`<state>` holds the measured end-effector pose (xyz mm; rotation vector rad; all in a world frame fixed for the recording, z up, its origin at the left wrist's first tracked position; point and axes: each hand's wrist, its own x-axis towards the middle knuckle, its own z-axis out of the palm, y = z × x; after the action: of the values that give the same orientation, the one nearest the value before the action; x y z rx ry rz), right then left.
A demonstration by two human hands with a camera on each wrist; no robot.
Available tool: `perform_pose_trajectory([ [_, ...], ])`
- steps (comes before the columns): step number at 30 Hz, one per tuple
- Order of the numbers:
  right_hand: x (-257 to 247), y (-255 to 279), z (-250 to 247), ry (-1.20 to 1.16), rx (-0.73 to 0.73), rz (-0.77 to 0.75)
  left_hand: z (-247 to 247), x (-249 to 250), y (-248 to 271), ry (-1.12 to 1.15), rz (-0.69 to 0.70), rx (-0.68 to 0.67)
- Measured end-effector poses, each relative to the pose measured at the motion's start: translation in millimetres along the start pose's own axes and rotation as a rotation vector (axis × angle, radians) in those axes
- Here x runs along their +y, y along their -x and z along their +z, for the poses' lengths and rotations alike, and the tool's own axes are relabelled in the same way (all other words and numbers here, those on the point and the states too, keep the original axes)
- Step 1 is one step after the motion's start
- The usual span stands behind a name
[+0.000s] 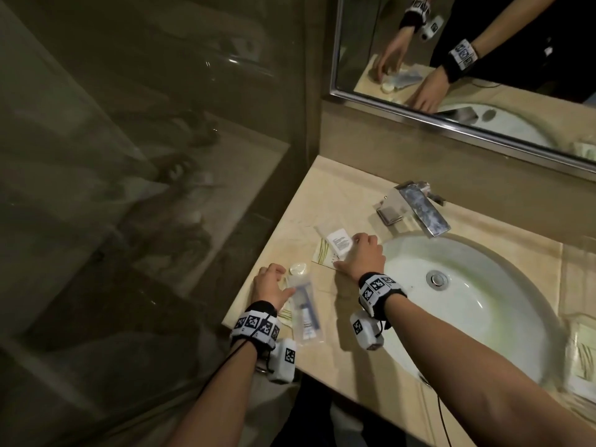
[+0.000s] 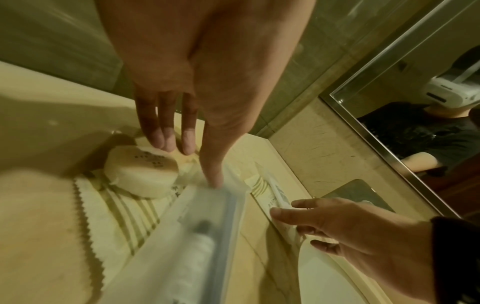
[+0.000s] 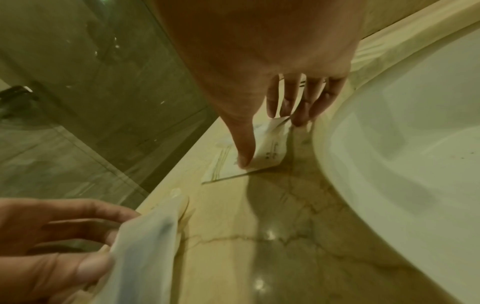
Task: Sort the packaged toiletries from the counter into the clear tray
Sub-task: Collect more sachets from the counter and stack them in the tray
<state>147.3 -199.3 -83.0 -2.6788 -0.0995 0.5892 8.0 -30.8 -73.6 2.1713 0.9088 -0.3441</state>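
On the beige counter (image 1: 348, 321) a clear toothbrush packet (image 1: 306, 314) (image 2: 207, 236) lies by the front left corner. My left hand (image 1: 280, 279) (image 2: 197, 164) rests its thumb on the packet's far end, fingers straight above a round wrapped soap (image 1: 298, 270) (image 2: 142, 172). A striped sachet (image 2: 124, 209) lies under the soap. Further back, my right hand (image 1: 351, 250) (image 3: 270, 139) pinches a white sachet (image 1: 338, 241) (image 3: 270, 150) between thumb and fingers, lifting its edge off a striped packet (image 1: 321, 256). I cannot make out the clear tray.
The white sink basin (image 1: 467, 301) lies just right of my right hand, the chrome faucet (image 1: 416, 208) behind it. A glass partition (image 1: 129, 156) borders the counter's left edge, a mirror (image 1: 451, 59) the back. Another striped packet (image 1: 580, 359) lies at the far right.
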Motion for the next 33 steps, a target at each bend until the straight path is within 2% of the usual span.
perform_pose_trajectory([
  [5,-1,-4,2,-0.001,-0.049,0.024,-2,4,-1,-0.172,-0.045,-0.073],
  [10,-2,-4,-3,0.08,-0.13,0.026,0,9,-2,-0.157,-0.093,-0.062],
  [13,1,-5,-5,0.051,-0.171,0.013,2,11,-2,-0.157,-0.106,-0.068],
  [18,8,0,-9,-0.054,-0.211,0.027,2,11,-5,-0.089,-0.151,-0.081],
  [24,14,4,-15,-0.323,-0.32,0.072,-6,15,-4,0.003,-0.148,-0.04],
  [33,23,20,-26,-0.381,-0.435,0.044,-26,26,2,0.178,-0.101,0.092],
])
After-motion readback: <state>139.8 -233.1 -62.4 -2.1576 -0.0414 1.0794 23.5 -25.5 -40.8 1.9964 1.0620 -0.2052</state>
